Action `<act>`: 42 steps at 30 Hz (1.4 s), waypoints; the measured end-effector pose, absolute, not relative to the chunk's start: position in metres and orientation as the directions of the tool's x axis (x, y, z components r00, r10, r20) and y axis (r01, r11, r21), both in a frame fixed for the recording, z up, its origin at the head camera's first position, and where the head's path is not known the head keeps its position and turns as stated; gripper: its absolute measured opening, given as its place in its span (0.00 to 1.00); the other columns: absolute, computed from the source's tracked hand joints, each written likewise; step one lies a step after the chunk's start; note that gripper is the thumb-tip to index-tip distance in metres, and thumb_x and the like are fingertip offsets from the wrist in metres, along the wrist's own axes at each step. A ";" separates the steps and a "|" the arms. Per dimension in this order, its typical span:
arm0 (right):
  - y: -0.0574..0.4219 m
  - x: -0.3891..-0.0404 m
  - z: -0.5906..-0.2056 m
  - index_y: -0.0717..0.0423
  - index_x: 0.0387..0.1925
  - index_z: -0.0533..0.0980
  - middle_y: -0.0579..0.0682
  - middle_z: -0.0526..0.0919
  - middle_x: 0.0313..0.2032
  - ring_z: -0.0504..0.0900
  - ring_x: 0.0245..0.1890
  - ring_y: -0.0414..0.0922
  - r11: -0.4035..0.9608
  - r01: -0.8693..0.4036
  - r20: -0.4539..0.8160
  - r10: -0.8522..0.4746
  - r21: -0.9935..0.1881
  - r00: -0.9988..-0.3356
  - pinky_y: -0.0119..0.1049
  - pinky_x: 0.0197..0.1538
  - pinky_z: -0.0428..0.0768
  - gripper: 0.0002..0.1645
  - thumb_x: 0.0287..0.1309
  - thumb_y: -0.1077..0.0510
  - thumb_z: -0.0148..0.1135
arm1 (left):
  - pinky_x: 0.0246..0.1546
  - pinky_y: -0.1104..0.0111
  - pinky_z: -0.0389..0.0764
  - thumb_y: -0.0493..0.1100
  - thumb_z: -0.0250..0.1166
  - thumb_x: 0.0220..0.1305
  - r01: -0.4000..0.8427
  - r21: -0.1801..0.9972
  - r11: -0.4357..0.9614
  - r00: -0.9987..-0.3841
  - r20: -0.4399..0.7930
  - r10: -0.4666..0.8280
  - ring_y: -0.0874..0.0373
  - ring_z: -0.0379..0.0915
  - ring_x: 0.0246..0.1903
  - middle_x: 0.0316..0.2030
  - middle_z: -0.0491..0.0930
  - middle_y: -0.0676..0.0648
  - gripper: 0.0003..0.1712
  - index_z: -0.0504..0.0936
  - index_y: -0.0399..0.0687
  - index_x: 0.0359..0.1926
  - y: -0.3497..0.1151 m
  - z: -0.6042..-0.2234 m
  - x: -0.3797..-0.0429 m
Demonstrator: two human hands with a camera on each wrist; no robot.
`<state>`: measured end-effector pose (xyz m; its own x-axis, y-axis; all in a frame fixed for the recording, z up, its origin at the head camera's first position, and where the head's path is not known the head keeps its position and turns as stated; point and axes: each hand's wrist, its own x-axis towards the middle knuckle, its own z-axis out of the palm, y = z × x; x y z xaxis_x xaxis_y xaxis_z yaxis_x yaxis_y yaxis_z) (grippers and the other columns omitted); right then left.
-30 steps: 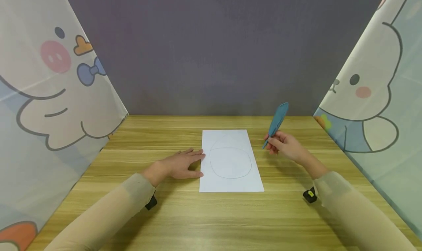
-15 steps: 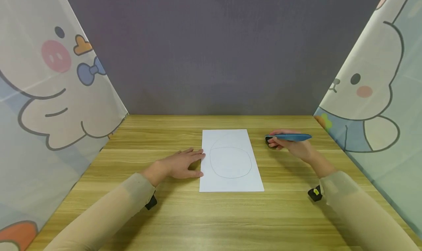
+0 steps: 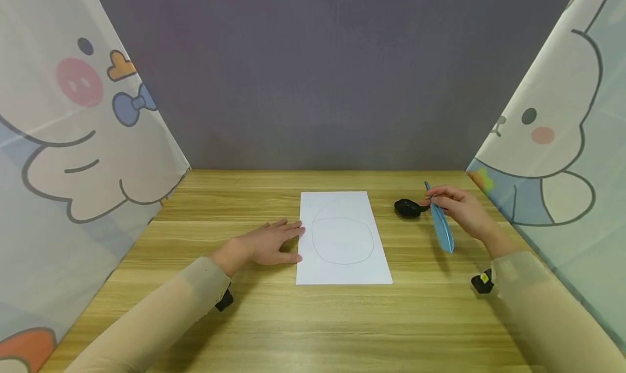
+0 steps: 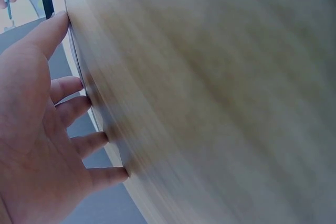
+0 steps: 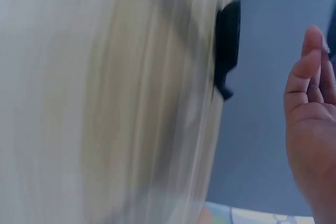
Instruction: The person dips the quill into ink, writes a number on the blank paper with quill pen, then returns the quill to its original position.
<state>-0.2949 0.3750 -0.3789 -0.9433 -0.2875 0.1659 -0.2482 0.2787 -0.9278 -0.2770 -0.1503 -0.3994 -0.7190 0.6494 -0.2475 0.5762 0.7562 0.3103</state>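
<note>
My left hand (image 3: pixel 271 246) lies flat with its fingers spread, fingertips at the left edge of a white sheet of paper (image 3: pixel 342 275). A thin pencil-like line forms a round outline on the sheet, with a fainter arc above it. To the right of the paper, my right hand (image 3: pixel 462 212) pinches a blue quill-shaped pen (image 3: pixel 442 229) near its narrow end; its broad end points toward me. Beside those fingertips sits a glossy black oval object (image 3: pixel 407 209) with a short stem. The right wrist view shows this black object (image 5: pixel 227 40) side-on, apart from the palm.
The wood-grain table (image 3: pixel 313 329) carries the paper in its middle. A dark grey panel (image 3: pixel 323 79) rises behind it, and cartoon-printed cloths (image 3: pixel 58 199) flank both sides. Small black devices (image 3: pixel 483 281) hang under both wrists.
My right hand has moved right, uncovering the black object. The blue pen has swung from pointing up, through sideways, to broad end toward me. The left hand has stayed put.
</note>
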 end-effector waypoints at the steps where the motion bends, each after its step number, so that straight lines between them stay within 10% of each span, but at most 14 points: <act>1: 0.379 -0.294 -0.379 0.53 0.60 0.82 0.33 0.93 0.49 0.89 0.51 0.31 0.347 -0.245 0.155 -0.267 -0.906 -0.951 0.25 0.51 0.84 0.14 0.87 0.55 0.54 | 0.83 0.28 0.48 0.70 0.59 0.81 0.575 0.312 0.756 -0.719 -0.248 0.649 0.35 0.39 0.89 0.90 0.48 0.47 0.49 0.55 0.54 0.89 -0.150 -0.399 -0.277; 12: 0.405 -0.300 -0.389 0.60 0.64 0.80 0.30 0.92 0.49 0.89 0.49 0.31 0.516 -0.207 0.049 -0.304 -0.831 -0.952 0.36 0.41 0.85 0.16 0.83 0.60 0.59 | 0.83 0.29 0.48 0.69 0.60 0.80 0.573 0.313 0.757 -0.721 -0.246 0.648 0.35 0.39 0.89 0.90 0.48 0.47 0.49 0.56 0.55 0.89 -0.150 -0.398 -0.277; 22: 0.405 -0.306 -0.396 0.69 0.72 0.73 0.69 0.87 0.61 0.84 0.47 0.26 0.661 -0.206 -0.017 -0.314 -0.721 -0.949 0.35 0.45 0.89 0.27 0.81 0.58 0.63 | 0.83 0.27 0.49 0.70 0.59 0.80 0.582 0.314 0.750 -0.718 -0.236 0.655 0.34 0.40 0.88 0.89 0.49 0.47 0.49 0.56 0.54 0.89 -0.151 -0.399 -0.279; 42: 0.391 -0.307 -0.395 0.68 0.67 0.79 0.61 0.88 0.51 0.86 0.40 0.40 0.746 -0.209 -0.077 -0.329 -0.632 -0.941 0.36 0.40 0.88 0.26 0.77 0.57 0.69 | 0.83 0.29 0.50 0.70 0.60 0.80 0.574 0.327 0.751 -0.720 -0.236 0.653 0.35 0.41 0.88 0.90 0.49 0.48 0.49 0.56 0.54 0.89 -0.152 -0.402 -0.278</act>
